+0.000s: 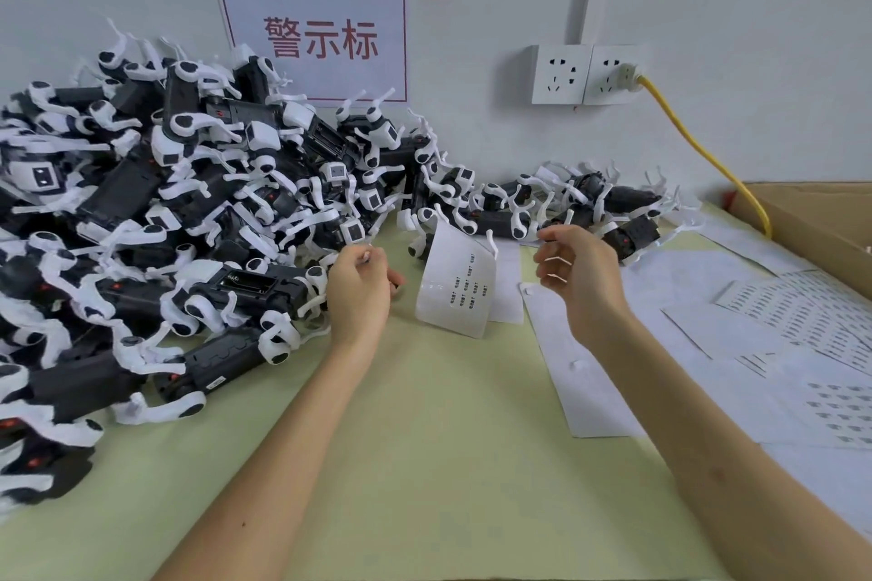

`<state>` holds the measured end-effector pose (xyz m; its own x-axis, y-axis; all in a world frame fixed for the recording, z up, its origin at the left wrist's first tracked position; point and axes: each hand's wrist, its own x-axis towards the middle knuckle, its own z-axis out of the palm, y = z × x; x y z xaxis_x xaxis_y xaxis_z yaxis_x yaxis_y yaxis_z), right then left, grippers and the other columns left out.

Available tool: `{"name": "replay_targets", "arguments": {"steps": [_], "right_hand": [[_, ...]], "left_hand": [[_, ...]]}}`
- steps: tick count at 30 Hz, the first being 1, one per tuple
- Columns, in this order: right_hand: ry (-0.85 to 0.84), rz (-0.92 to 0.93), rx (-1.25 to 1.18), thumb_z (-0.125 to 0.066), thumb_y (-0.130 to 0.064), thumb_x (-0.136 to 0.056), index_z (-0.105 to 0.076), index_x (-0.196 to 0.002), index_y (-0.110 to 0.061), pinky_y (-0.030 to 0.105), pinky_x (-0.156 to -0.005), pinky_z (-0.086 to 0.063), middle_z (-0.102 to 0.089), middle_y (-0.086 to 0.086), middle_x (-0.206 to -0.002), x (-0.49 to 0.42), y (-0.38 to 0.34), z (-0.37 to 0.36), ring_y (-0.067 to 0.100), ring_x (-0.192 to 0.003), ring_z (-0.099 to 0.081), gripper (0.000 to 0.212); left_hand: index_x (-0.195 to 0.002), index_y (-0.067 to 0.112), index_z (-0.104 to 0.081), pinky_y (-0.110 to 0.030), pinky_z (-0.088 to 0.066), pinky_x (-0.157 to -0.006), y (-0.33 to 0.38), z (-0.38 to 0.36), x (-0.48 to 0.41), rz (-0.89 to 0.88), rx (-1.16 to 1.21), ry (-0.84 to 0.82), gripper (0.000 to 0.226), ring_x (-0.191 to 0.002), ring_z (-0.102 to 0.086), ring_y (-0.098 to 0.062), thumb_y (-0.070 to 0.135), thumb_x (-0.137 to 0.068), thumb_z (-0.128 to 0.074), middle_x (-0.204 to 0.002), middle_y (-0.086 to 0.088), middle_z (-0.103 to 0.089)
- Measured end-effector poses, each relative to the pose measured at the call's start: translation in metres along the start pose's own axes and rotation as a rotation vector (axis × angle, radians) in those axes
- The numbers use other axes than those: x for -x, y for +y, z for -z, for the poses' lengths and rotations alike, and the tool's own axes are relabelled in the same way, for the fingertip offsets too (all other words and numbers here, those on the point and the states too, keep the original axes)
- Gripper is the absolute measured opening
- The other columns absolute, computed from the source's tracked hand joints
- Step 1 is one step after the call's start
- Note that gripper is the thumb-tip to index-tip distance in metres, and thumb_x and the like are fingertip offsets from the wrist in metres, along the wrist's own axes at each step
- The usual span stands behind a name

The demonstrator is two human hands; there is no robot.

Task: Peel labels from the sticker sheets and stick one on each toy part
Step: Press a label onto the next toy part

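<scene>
A big heap of black-and-white toy parts (198, 203) fills the left of the table, and a smaller row of toy parts (566, 203) lies along the wall. A curled sticker sheet (457, 283) with a few rows of small labels stands on the table between my hands, and neither hand touches it. My left hand (361, 293) hovers beside the heap with its fingers curled. Its thumb and forefinger pinch what looks like a small white label (366, 256). My right hand (578, 271) hangs above the table to the right of the sheet, fingers loosely curled and holding nothing.
More sticker sheets and bare backing papers (778, 326) cover the right of the green table (448, 462). A cardboard box (811, 217) stands at the far right. A yellow cable (698, 146) runs from the wall sockets (585, 73) down behind the box.
</scene>
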<state>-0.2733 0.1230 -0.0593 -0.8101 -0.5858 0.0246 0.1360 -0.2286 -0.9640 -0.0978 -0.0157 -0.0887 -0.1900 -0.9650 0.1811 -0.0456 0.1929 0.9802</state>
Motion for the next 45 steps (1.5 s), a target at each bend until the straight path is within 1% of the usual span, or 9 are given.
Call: {"name": "replay_targets", "arguments": {"steps": [8, 12, 18, 21, 24, 29, 38, 40, 45], "right_hand": [[-0.086, 0.085, 0.116, -0.051, -0.009, -0.094, -0.070, -0.079, -0.010, 0.029, -0.061, -0.043, -0.063, 0.003, -0.063, 0.008, 0.005, -0.005, 0.015, -0.054, -0.053, 0.025], [-0.127, 0.089, 0.164, -0.051, -0.008, -0.095, -0.071, -0.081, -0.009, 0.030, -0.062, -0.045, -0.064, 0.003, -0.064, 0.011, 0.007, -0.007, 0.015, -0.055, -0.055, 0.025], [-0.253, 0.250, 0.432, -0.050, -0.002, -0.090, -0.071, -0.104, -0.015, 0.034, -0.075, -0.051, -0.073, -0.001, -0.086, 0.016, 0.014, -0.011, 0.011, -0.072, -0.068, 0.028], [-0.350, 0.355, 0.556, -0.053, -0.016, -0.075, -0.064, -0.117, -0.030, 0.019, -0.081, -0.052, -0.068, -0.011, -0.104, 0.022, 0.019, -0.016, 0.005, -0.094, -0.065, 0.045], [-0.422, 0.327, 0.622, -0.061, -0.009, -0.084, -0.056, -0.137, -0.028, 0.018, -0.091, -0.047, -0.059, -0.009, -0.128, 0.019, 0.026, -0.018, 0.007, -0.114, -0.058, 0.056], [-0.451, 0.298, 0.912, -0.056, -0.011, -0.096, -0.057, -0.142, -0.027, 0.018, -0.091, -0.032, -0.049, -0.005, -0.147, 0.013, 0.030, -0.013, 0.013, -0.133, -0.046, 0.049], [-0.541, 0.245, 1.039, -0.055, -0.023, -0.100, -0.049, -0.147, -0.037, 0.029, -0.103, -0.036, -0.046, -0.008, -0.154, 0.011, 0.032, -0.012, 0.018, -0.139, -0.044, 0.049], [-0.566, 0.256, 1.089, -0.055, -0.025, -0.101, -0.048, -0.148, -0.036, 0.031, -0.107, -0.034, -0.046, -0.008, -0.154, 0.011, 0.033, -0.012, 0.018, -0.139, -0.043, 0.049], [-0.576, 0.329, 1.117, -0.058, -0.022, -0.100, -0.054, -0.143, -0.030, 0.040, -0.115, -0.034, -0.050, -0.006, -0.150, 0.014, 0.033, -0.013, 0.018, -0.139, -0.044, 0.044]], "left_hand": [[-0.089, 0.016, -0.067, -0.017, -0.042, -0.045, 0.009, 0.000, 0.015, -0.345, -0.002, -0.045, 0.025, -0.041, -0.053, -0.006, 0.018, -0.107, -0.051, -0.057, -0.002, -0.068], [-0.086, 0.013, -0.070, -0.016, -0.039, -0.050, 0.017, 0.002, 0.018, -0.416, 0.076, -0.116, 0.028, -0.045, -0.052, -0.006, 0.020, -0.107, -0.052, -0.050, -0.001, -0.060], [-0.086, 0.014, -0.062, -0.018, -0.028, -0.045, 0.025, 0.004, 0.011, -0.050, 0.573, -0.276, 0.031, -0.044, -0.040, -0.007, 0.028, -0.109, -0.047, -0.046, 0.006, -0.047], [-0.088, 0.016, -0.057, -0.016, -0.031, -0.044, 0.025, 0.009, 0.007, 0.141, 0.920, -0.365, 0.027, -0.038, -0.037, -0.004, 0.032, -0.106, -0.045, -0.043, 0.007, -0.039], [-0.085, 0.018, -0.057, -0.014, -0.031, -0.042, 0.024, 0.012, 0.006, 0.259, 1.165, -0.404, 0.028, -0.033, -0.033, -0.002, 0.033, -0.105, -0.043, -0.041, 0.009, -0.039], [-0.083, 0.019, -0.055, -0.014, -0.029, -0.042, 0.027, 0.015, 0.005, 0.281, 1.218, -0.358, 0.033, -0.033, -0.030, -0.004, 0.031, -0.109, -0.040, -0.039, 0.009, -0.034], [-0.074, 0.013, -0.063, -0.014, -0.030, -0.043, 0.029, 0.035, -0.010, 0.228, 1.493, -0.335, 0.048, -0.034, -0.032, -0.005, 0.019, -0.112, -0.034, -0.042, 0.009, -0.037], [-0.062, 0.012, -0.060, -0.015, -0.032, -0.045, 0.027, 0.035, -0.009, 0.224, 1.478, -0.338, 0.045, -0.035, -0.032, -0.006, 0.003, -0.103, -0.041, -0.042, 0.008, -0.036], [-0.041, 0.013, -0.040, -0.017, -0.033, -0.046, 0.027, 0.034, -0.005, 0.207, 1.418, -0.318, 0.029, -0.038, -0.030, -0.008, -0.009, -0.036, -0.058, -0.040, 0.006, -0.030]]}}
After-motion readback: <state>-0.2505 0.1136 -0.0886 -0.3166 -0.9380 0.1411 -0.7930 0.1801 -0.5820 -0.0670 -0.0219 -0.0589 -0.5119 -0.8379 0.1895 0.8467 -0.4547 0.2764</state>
